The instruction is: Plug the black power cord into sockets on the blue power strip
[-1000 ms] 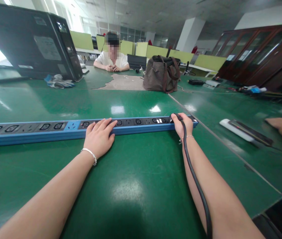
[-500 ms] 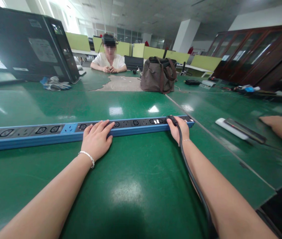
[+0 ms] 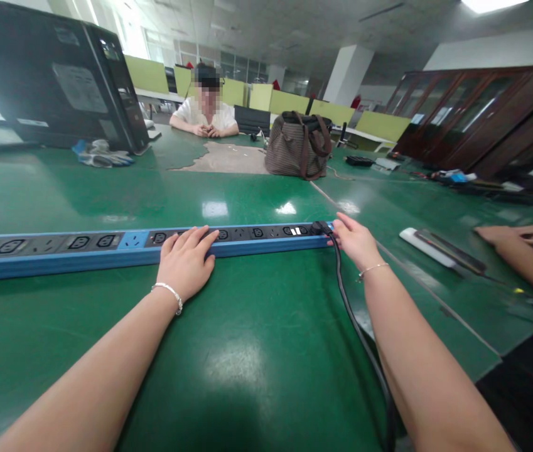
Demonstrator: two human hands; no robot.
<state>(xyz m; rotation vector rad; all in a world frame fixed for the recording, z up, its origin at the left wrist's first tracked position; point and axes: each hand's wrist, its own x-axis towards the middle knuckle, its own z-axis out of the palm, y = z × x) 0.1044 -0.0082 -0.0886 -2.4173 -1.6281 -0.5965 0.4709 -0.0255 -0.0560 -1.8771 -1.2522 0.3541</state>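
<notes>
A long blue power strip (image 3: pixel 257 245) with black sockets lies across the green table, running out of view at the left. My left hand (image 3: pixel 187 260) rests flat on its middle, fingers spread over the sockets, holding nothing. Near the strip's right end, a black plug (image 3: pixel 319 227) sits in a socket. From it a black cable (image 3: pixel 353 320) runs down past my right forearm. My right hand (image 3: pixel 355 242) is at the strip's right end beside the plug, fingers apart and partly over the end.
A computer case (image 3: pixel 59 81) stands at the back left, gloves (image 3: pixel 101 154) before it. A brown bag (image 3: pixel 297 147) is at the back. A person (image 3: pixel 204 116) sits opposite. At right lie a white device (image 3: pixel 429 247) and another person's hands (image 3: pixel 515 242).
My right hand has let go of the black plug and moved right, to the strip's end. The plug stays in the socket. My left hand stays on the strip.
</notes>
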